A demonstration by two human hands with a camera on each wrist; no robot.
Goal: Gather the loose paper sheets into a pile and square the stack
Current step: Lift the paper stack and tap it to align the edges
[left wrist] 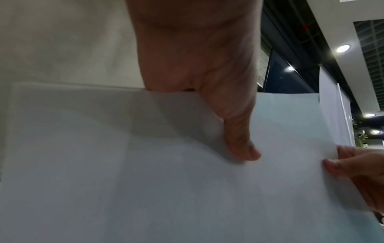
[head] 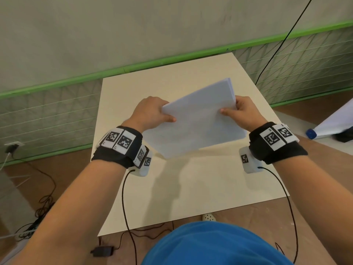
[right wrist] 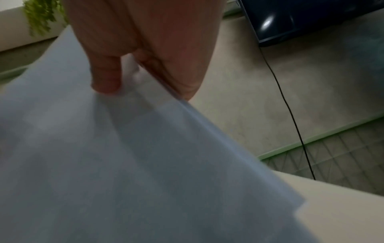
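Gripping the stack (head: 194,121) of white sheets from both sides, the two hands hold it in the air above the table (head: 191,188), tilted so that its near edge hangs low between the wrists and its far corner rises away from the person. The left hand (head: 150,112) clamps the stack's left edge: its thumb (left wrist: 241,139) lies flat across the top sheet, and its other fingers go under the paper where no view shows them. The right hand (head: 246,111) does the same on the right edge, thumb (right wrist: 106,77) pressed on top and palm against the side of the pile. In the left wrist view the right hand's thumb tip (left wrist: 334,166) shows at the far side of the sheet, well apart from the left thumb. At the far corner beyond the right hand the sheet edges fan slightly apart, so the pile is not fully flush there. Each wrist carries a black band with black-and-white markers, and a thin cable (head: 124,197) runs back from each toward the person. Nearest, below the forearms, is a blue shirt (head: 215,245). The stack's shadow falls on the table beneath the hands. Beyond the table's far edge stands a wall with a green strip (head: 76,79), and another cable (head: 282,41) hangs down it past the right hand.
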